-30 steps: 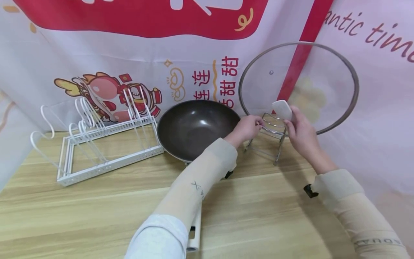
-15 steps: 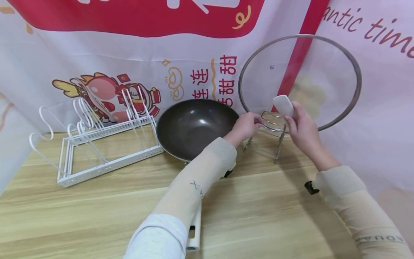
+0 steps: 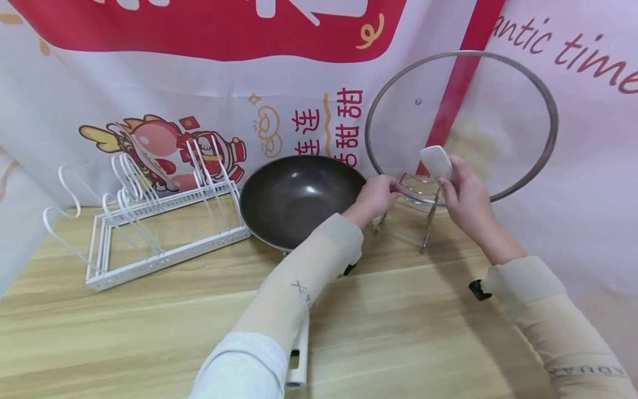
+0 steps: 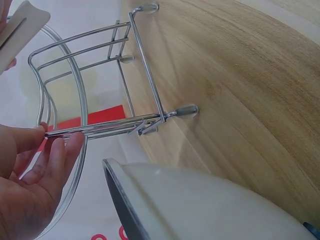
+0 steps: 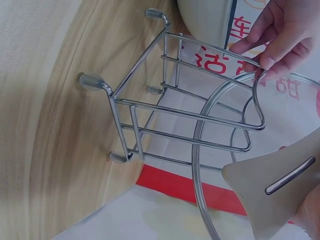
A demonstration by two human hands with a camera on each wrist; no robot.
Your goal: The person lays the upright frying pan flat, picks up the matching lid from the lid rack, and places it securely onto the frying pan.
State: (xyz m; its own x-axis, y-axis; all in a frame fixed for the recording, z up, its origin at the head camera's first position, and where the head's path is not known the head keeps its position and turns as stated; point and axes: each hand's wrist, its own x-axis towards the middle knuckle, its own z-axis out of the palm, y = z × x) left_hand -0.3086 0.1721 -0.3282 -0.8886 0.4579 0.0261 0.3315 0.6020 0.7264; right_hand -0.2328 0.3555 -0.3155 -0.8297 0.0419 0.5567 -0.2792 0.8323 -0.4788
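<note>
A large round glass lid (image 3: pixel 518 133) with a metal rim stands nearly upright, its lower edge between the wires of a small chrome wire rack (image 3: pixel 427 227). My right hand (image 3: pixel 468 202) grips the lid's pale knob (image 3: pixel 435 160), which has a slot in its side, clearly seen in the right wrist view. At the rack's upper left corner, my left hand (image 3: pixel 376 195) pinches the wire between thumb and fingers. In the left wrist view the rack's clear-capped feet (image 4: pixel 186 111) are at the wooden tabletop.
Just left of the chrome rack sits a dark wok (image 3: pixel 301 194), its pale handle (image 3: pixel 298 360) pointing toward me under my left forearm. Further left stands a white rack (image 3: pixel 169 255) with tall wire dividers. A printed cloth (image 3: pixel 199 77) hangs close behind everything.
The lid and my right hand have risen slightly, mostly in the first half second. My left hand has kept its pinch on the rack.
</note>
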